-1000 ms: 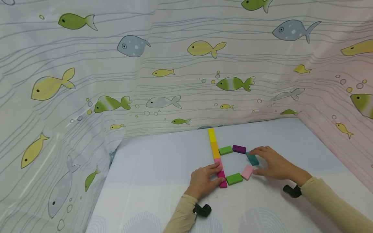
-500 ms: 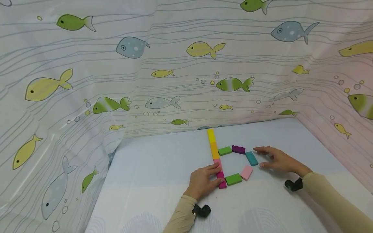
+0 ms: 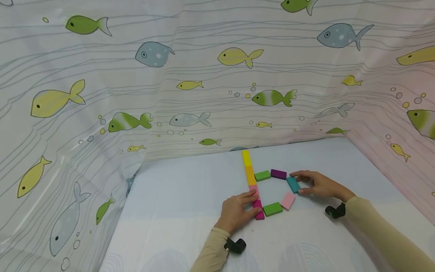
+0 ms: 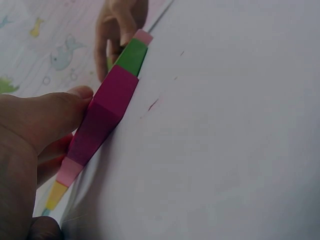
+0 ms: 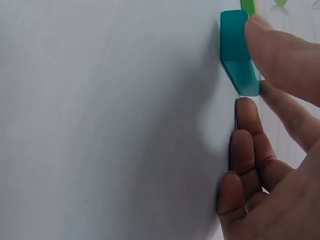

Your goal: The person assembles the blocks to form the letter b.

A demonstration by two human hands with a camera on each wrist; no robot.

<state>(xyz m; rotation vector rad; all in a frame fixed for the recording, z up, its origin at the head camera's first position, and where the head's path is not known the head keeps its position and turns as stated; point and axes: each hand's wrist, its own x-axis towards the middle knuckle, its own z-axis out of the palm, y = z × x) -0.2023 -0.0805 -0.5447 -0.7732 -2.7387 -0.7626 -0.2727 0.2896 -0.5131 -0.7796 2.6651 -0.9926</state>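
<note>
Colored blocks lie flat on the table, a straight column with a curve of blocks on its right. My left hand (image 3: 234, 211) rests at the column's near end, fingertips on a pink block (image 3: 252, 187) and thumb against the magenta block (image 4: 115, 92), fingers relaxed. On the curve's right side my right hand (image 3: 319, 184) pinches the teal block (image 3: 293, 185) between thumb and index finger, one at each end. Its other fingers lie against the table in the right wrist view. Another pink block (image 3: 288, 201) sits just below the teal one, a small gap between them.
Yellow (image 3: 246, 158) and orange (image 3: 250, 175) blocks form the column's far part. A green block (image 3: 262, 175) and a purple block (image 3: 278, 174) make the curve's top; another green block (image 3: 273, 209) its bottom. A fish-printed curtain (image 3: 190, 105) borders the table (image 3: 183, 189).
My right hand let go of the teal block, drew back to the right, then came back to pinch it, thumb now higher and off the pink block's side. My left hand stayed put.
</note>
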